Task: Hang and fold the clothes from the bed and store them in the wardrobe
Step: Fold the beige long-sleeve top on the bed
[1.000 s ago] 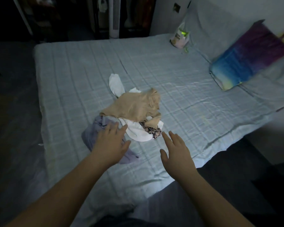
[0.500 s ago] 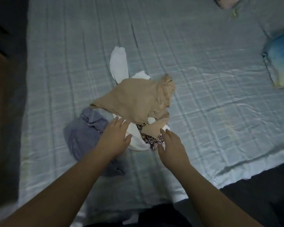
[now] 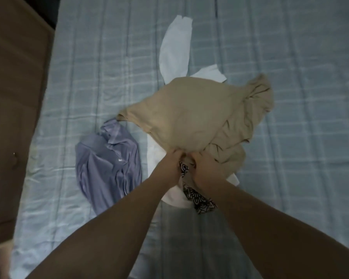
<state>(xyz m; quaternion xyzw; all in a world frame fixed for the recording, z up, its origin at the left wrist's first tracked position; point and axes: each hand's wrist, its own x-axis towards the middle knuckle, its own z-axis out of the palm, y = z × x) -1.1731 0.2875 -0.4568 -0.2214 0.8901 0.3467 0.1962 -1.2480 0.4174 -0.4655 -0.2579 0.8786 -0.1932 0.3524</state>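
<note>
The bed (image 3: 290, 137) fills your view, its pale checked sheet carrying a small heap of clothes near the middle. A wooden panel (image 3: 14, 97) stands along its left edge. On top of the heap is the tan top (image 3: 189, 117), spread over a white garment (image 3: 175, 47) whose sleeve points away from you. A lavender garment (image 3: 107, 168) lies crumpled just beside them on the left. A black-and-white patterned cloth (image 3: 199, 200) pokes out at the near edge, between your wrists.

Your left grip (image 3: 172, 164) and right grip (image 3: 205, 168) are both closed on the tan top's near hem, fingers curled into the fabric, close side by side. Half a second ago those hands lay flat, open and apart on the heap; now they have come together and bunched the hem. Both forearms reach forward from the bottom of the view and converge, backs of the hands up.
</note>
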